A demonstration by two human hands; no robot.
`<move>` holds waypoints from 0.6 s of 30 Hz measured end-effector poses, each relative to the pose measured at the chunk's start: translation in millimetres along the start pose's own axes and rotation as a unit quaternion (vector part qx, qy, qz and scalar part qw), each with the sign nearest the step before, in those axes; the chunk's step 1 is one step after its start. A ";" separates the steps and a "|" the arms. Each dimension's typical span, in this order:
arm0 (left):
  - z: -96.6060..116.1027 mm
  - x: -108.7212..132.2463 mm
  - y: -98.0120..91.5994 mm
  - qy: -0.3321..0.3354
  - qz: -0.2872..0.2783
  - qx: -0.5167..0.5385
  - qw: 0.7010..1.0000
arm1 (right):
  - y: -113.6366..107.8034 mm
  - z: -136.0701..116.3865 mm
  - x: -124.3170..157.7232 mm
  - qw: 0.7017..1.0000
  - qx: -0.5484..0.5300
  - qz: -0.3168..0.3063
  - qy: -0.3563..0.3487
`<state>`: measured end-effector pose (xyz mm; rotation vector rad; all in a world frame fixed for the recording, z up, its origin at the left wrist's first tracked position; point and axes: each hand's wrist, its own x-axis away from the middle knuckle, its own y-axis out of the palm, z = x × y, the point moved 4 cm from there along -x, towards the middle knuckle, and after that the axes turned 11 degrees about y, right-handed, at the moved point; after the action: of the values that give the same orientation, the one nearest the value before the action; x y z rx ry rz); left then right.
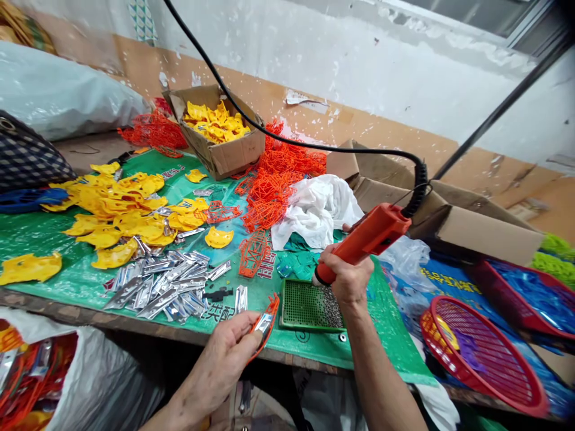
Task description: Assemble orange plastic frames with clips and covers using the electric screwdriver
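My right hand (348, 276) is wrapped round an orange electric screwdriver (366, 236), whose cable runs up from its back end. The tool's nose points down over a green tray (291, 326) that has a grid of holes and a heap of small screws (331, 308). Between the thumb and fingers of my left hand (224, 353) is an orange plastic part (271, 311) with a silvery piece on it, held at the table's front edge. Close by lie a pile of shiny metal pieces (168, 287) and a flat orange openwork part (252, 254).
Yellow plastic parts (130, 206) are heaped at left, with more in a cardboard box (236, 157) behind. Orange openwork parts (274, 185) and a white cloth (318, 206) lie mid-table. A red basket (498, 365) stands at right. A black cable (287, 142) hangs across the view.
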<state>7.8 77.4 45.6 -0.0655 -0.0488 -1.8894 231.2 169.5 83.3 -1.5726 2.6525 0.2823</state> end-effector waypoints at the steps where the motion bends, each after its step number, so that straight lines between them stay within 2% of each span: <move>1: 0.6 1.7 0.2 0.001 0.000 0.006 1.000 | -0.1 -1.9 -0.6 1.000 -0.003 -0.001 0.000; 6: 2.6 8.1 3.1 -0.010 -0.006 0.024 1.000 | 1.8 -29.6 7.1 0.998 -0.057 -0.028 0.000; 12: 0.7 10.2 10.0 -0.008 0.007 0.045 0.999 | 13.2 -76.1 50.2 0.979 -0.151 -0.139 0.011; 15: 1.1 11.4 12.5 0.000 0.000 0.057 0.998 | 21.3 -86.9 73.9 0.969 -0.163 -0.184 0.017; 18: 3.9 12.8 13.2 0.002 -0.015 0.064 0.998 | 29.9 -87.2 90.2 0.964 -0.156 -0.212 0.035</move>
<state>16.5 61.4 50.4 0.0271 -0.1678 -1.9116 166.2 89.8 161.2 -2.2274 2.3135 0.6546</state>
